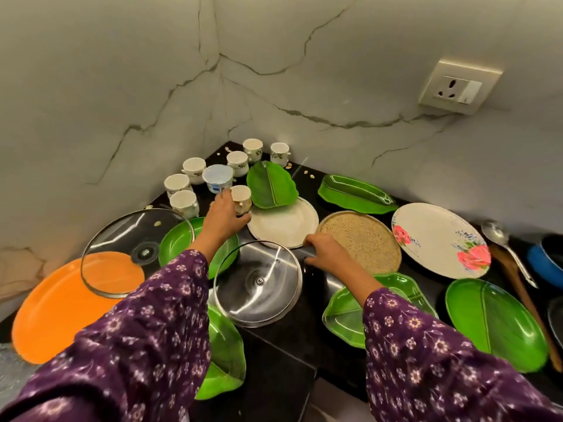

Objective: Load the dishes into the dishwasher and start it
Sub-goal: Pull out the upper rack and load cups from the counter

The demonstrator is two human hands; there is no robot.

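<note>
Gathering stage, I judge: my left hand [225, 216] grips a cup [241, 197] at 12 o'clock on the worktop [280, 345]. My right hand [324, 252] curls at the glass lid's [259, 284] 3 o'clock rim, but I cannot tell if it is gripping. Next, lift the cup clear toward the unseen dishwasher.

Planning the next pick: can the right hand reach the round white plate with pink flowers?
Likely yes: the flowered plate lies uncovered; only the brown speckled plate sits between it and the right hand.
</note>
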